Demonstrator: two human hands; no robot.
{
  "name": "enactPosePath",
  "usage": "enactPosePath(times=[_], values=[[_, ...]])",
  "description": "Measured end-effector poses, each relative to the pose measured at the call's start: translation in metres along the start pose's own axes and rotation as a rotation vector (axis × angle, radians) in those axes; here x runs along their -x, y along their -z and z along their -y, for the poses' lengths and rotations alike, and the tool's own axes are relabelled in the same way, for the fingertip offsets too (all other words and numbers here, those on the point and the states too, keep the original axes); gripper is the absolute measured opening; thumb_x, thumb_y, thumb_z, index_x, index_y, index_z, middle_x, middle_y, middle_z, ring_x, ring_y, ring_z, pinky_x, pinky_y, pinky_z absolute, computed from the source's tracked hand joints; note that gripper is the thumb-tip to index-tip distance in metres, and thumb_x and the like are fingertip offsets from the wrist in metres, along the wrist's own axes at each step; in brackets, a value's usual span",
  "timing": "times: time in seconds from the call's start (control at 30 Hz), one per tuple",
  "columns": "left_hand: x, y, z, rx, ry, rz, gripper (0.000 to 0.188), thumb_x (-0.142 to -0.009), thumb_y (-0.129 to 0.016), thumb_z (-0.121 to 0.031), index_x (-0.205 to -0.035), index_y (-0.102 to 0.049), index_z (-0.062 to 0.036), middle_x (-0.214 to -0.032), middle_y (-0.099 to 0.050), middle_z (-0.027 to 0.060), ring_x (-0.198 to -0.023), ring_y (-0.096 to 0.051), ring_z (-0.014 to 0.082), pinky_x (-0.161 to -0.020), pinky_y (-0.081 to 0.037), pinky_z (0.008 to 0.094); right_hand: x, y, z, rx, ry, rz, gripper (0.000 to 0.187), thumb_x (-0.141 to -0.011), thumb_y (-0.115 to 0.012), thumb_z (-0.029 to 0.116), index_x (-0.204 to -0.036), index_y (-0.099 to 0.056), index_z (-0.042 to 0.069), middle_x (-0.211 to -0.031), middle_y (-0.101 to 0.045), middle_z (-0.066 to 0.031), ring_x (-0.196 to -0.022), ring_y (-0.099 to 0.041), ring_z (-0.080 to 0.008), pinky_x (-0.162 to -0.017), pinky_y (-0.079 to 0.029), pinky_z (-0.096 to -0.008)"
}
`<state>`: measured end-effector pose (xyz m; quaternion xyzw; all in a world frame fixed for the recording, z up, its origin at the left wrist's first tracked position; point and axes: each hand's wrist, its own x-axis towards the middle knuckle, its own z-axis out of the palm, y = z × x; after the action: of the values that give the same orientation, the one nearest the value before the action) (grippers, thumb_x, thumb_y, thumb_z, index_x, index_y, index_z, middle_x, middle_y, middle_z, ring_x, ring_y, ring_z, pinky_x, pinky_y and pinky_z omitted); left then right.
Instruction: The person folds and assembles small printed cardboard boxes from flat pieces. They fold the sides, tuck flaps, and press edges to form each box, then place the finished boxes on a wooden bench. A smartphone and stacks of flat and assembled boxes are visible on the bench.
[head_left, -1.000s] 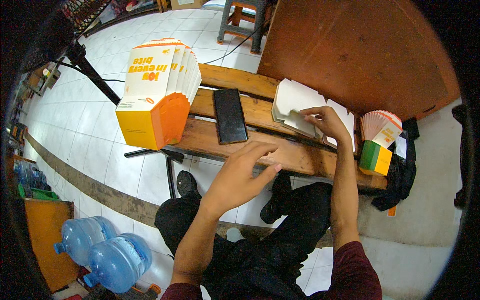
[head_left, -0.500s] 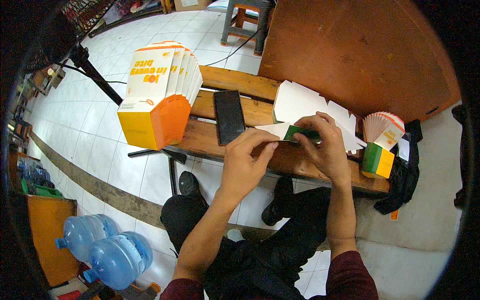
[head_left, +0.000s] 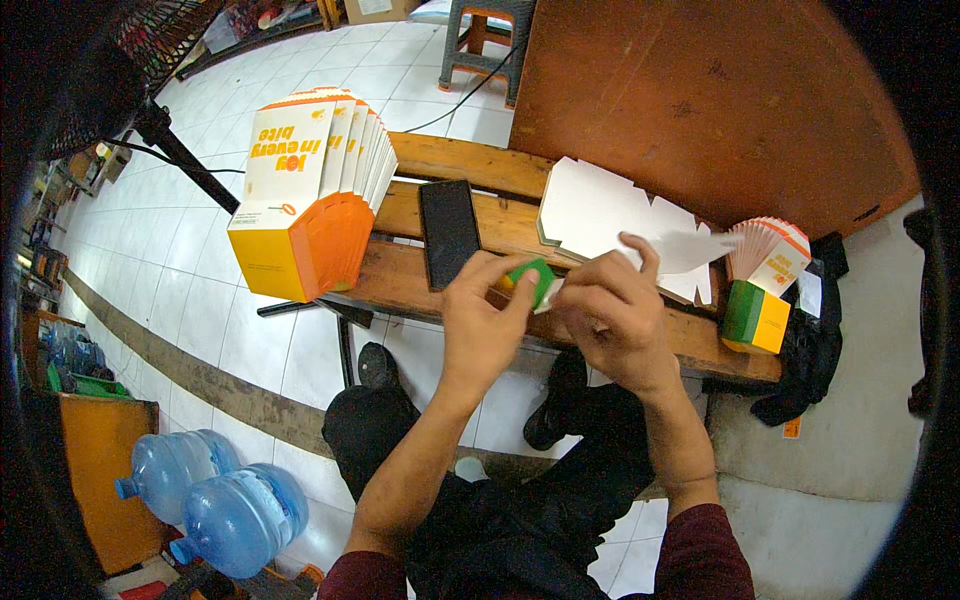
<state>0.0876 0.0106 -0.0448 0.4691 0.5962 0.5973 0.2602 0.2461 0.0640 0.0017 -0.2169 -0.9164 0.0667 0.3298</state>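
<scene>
Over the bench, both of my hands work on one folding paper carton [head_left: 537,279], which shows a green and yellow end and white inner faces. My left hand [head_left: 483,318] pinches the coloured end between thumb and fingers. Curled at the white part beside it is my right hand [head_left: 622,322], its index finger raised; its fingertips are partly hidden. A blurred white panel reaches out to the right behind this hand. Beyond lies a stack of flat white carton blanks [head_left: 598,208] on the wooden bench [head_left: 400,275].
A large fan of nested cartons [head_left: 290,200] stands at the bench's left, beside a black phone [head_left: 449,232]. More nested cartons [head_left: 757,318] sit at the right end, near dark cloth [head_left: 808,350]. Blue water jugs [head_left: 245,520] lie lower left. A brown board [head_left: 720,110] stands behind.
The carton's green end has turned and shifted left into my left hand's fingers. My right hand has moved slightly left and down and raised its index finger. The white panel swings up, blurred.
</scene>
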Motion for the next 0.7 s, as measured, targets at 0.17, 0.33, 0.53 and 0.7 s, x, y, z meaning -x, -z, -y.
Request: enactPosePath(times=[0.17, 0.33, 0.53, 0.7], values=[[0.002, 0.004, -0.010, 0.120, -0.185, 0.202, 0.027, -0.085, -0.060, 0.002, -0.110, -0.068, 0.0027, -0.089, -0.058, 0.0122, -0.082, -0.059, 0.0198, -0.072, -0.048, 0.0291, 0.003, 0.001, -0.006, 0.030, -0.015, -0.164, 0.027, -0.064, -0.077, 0.005, -0.087, -0.067, 0.016, -0.093, -0.066, 0.0017, -0.092, -0.062, -0.0207, -0.106, -0.026, -0.0509], [0.003, 0.012, -0.016, 0.160, -0.114, 0.321, 0.030, -0.086, -0.058, 0.001, -0.114, -0.068, -0.0006, -0.091, -0.058, 0.0089, -0.087, -0.057, 0.0185, -0.081, -0.046, 0.0284, 0.006, 0.000, -0.006, 0.027, 0.068, -0.148, 0.020, -0.066, -0.078, 0.012, -0.083, -0.068, 0.016, -0.092, -0.067, 0.0027, -0.094, -0.062, -0.0199, -0.107, -0.025, -0.0505], [0.003, 0.016, -0.013, 0.170, -0.147, 0.352, 0.035, -0.084, -0.055, 0.002, -0.117, -0.066, -0.0010, -0.091, -0.057, 0.0100, -0.087, -0.055, 0.0199, -0.081, -0.045, 0.0294, 0.002, 0.001, 0.000, 0.052, 0.034, -0.102, 0.019, -0.066, -0.078, 0.016, -0.083, -0.069, 0.018, -0.093, -0.068, 0.0035, -0.094, -0.062, -0.0197, -0.105, -0.027, -0.0501], [0.002, 0.019, -0.011, 0.096, -0.195, 0.348, 0.039, -0.080, -0.053, 0.004, -0.117, -0.066, -0.0003, -0.091, -0.054, 0.0121, -0.084, -0.055, 0.0224, -0.076, -0.045, 0.0305, -0.002, 0.006, 0.003, 0.008, 0.004, -0.059, 0.020, -0.068, -0.078, 0.003, -0.079, -0.068, 0.016, -0.087, -0.067, 0.0024, -0.090, -0.061, -0.0196, -0.103, -0.031, -0.0466]])
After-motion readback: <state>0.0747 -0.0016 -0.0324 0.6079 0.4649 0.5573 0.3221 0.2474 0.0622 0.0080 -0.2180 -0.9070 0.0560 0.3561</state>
